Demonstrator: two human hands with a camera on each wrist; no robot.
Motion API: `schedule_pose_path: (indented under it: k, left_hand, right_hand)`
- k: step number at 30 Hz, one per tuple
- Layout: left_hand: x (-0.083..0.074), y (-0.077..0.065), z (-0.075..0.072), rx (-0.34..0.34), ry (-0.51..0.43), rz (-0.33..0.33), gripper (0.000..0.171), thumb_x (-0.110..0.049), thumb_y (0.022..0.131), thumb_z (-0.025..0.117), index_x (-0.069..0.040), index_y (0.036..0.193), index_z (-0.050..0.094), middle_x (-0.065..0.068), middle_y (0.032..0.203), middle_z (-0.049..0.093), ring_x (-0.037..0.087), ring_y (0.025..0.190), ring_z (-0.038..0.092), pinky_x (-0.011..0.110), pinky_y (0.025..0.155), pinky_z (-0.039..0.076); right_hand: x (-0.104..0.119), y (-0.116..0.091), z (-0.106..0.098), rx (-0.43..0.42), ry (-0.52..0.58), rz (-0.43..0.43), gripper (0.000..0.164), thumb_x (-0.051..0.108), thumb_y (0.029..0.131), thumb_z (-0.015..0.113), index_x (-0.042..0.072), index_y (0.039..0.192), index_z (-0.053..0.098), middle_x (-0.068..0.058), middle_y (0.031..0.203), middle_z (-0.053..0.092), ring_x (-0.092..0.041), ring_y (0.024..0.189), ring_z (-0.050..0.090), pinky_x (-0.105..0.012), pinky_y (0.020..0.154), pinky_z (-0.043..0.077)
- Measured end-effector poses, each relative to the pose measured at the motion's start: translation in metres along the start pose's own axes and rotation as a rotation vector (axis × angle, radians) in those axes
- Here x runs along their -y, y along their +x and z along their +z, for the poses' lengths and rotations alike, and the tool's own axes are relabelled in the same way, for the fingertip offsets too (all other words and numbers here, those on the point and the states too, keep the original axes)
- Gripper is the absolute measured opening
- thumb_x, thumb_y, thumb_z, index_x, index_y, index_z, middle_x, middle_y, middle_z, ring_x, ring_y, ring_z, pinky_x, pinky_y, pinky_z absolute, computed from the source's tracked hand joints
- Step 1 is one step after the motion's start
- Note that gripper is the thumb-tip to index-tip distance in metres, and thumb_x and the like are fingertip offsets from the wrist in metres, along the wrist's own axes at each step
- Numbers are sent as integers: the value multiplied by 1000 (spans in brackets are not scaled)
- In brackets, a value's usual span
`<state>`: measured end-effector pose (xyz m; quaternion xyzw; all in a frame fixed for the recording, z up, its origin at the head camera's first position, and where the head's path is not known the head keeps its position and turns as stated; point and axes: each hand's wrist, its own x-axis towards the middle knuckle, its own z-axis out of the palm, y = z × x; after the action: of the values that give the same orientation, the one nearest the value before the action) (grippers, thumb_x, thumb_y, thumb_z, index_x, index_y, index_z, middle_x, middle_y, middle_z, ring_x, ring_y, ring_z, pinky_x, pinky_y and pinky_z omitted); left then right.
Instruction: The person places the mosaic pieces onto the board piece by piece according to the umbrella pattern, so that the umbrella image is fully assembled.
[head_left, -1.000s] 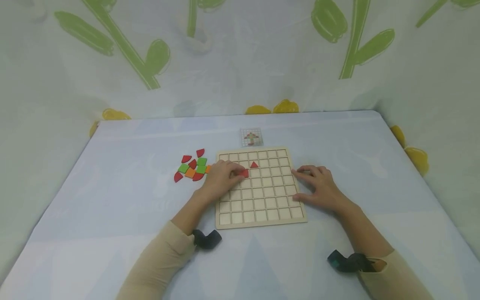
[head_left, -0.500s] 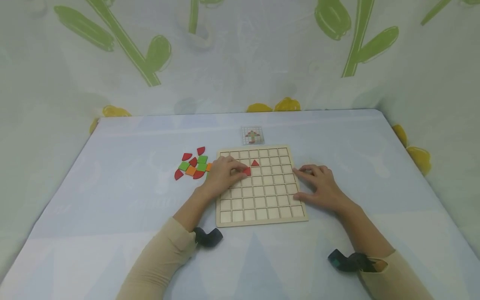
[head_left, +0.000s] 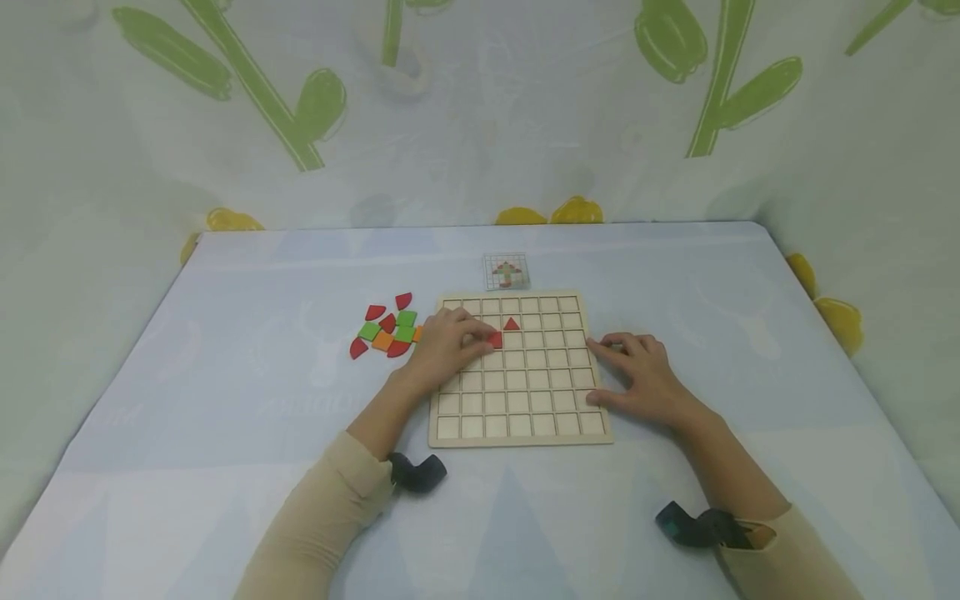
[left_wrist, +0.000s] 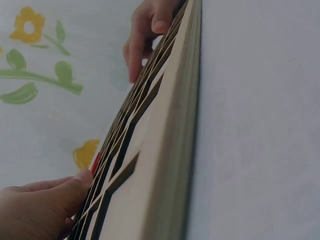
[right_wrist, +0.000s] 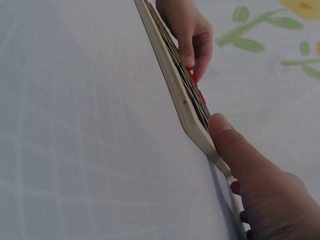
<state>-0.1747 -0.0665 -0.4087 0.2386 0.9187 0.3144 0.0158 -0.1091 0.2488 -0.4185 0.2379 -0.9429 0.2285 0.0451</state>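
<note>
A square wooden grid board (head_left: pixel 520 443) lies flat on the table. My left hand (head_left: pixel 442 346) reaches over its left side, thumb and forefinger pinching a small red piece (head_left: pixel 496 339) at one of the cells. The fingers cover part of that piece, so its full outline is hidden. Just beyond it, a red triangle (head_left: pixel 512 324) sits in a cell of an upper row. At the board's right edge rests my right hand (head_left: pixel 637 377), forefinger and thumb spread apart. In the right wrist view the right thumb (right_wrist: pixel 220 123) lies against the board's rim.
Left of the board lie loose flat pieces: red quarter-rounds (head_left: pixel 358 348), green squares (head_left: pixel 407 318) and an orange square (head_left: pixel 382 341). A small clear card (head_left: pixel 507 271) with a printed grid pattern lies behind the board. Patterned cloth walls surround the table.
The board has turned slightly, its front edge now more level in the head view. My left hand stays at the same red piece, and my right hand keeps its place at the edge.
</note>
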Motion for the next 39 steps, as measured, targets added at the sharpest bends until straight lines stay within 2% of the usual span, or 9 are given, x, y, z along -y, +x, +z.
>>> schedule_pose_path:
  k: [11, 18, 22, 26, 31, 33, 39]
  left_hand:
    - [2, -1, -2, 17, -85, -77, 37, -34, 86, 67, -17, 119, 67, -2, 104, 62, 17, 103, 48, 38, 87, 39]
    - [1, 1, -10, 24, -48, -97, 39, -36, 85, 68, -17, 119, 67, -1, 101, 64, 19, 101, 50, 45, 93, 32]
    - [5, 3, -17, 37, -75, -142, 40, -38, 84, 70, -20, 119, 67, -3, 99, 62, 17, 98, 48, 41, 87, 35]
    - [6, 2, -28, 42, -85, -154, 42, -36, 83, 71, -19, 120, 66, 1, 102, 61, 19, 93, 49, 34, 76, 40]
    - [11, 0, -38, 50, -71, -157, 43, -34, 81, 73, -17, 121, 66, 5, 109, 62, 22, 97, 54, 37, 80, 44]
    - [14, -1, -42, 38, -71, -162, 44, -34, 81, 73, -18, 121, 66, 5, 110, 62, 24, 100, 55, 40, 83, 44]
    - [25, -2, -53, -37, -100, -160, 41, -29, 82, 72, -16, 120, 66, 7, 108, 63, 27, 103, 52, 47, 91, 34]
  right_hand:
    - [2, 0, 0, -14, 7, -10, 77, 51, 76, 71, 6, 135, 51, -13, 121, 48, -36, 106, 38, -54, 88, 24]
    - [1, 0, 0, -10, 6, -2, 77, 50, 75, 72, 5, 135, 51, -14, 122, 48, -36, 107, 38, -54, 89, 24]
    - [1, 0, 0, 2, 6, 11, 77, 48, 75, 73, 6, 136, 50, -14, 122, 48, -36, 108, 37, -54, 89, 24]
    - [2, 0, -1, 9, 8, 18, 77, 47, 75, 73, 6, 136, 50, -13, 122, 48, -36, 108, 37, -54, 89, 24]
    - [2, 0, -2, 2, 4, 9, 77, 47, 75, 73, 6, 135, 50, -13, 121, 48, -36, 107, 38, -54, 89, 24]
    - [2, 0, -2, 0, 0, 6, 77, 47, 75, 73, 5, 135, 50, -13, 121, 48, -36, 107, 38, -54, 89, 24]
    - [1, 0, 0, -9, -9, -7, 78, 49, 75, 72, 5, 135, 50, -14, 121, 48, -35, 106, 39, -53, 88, 25]
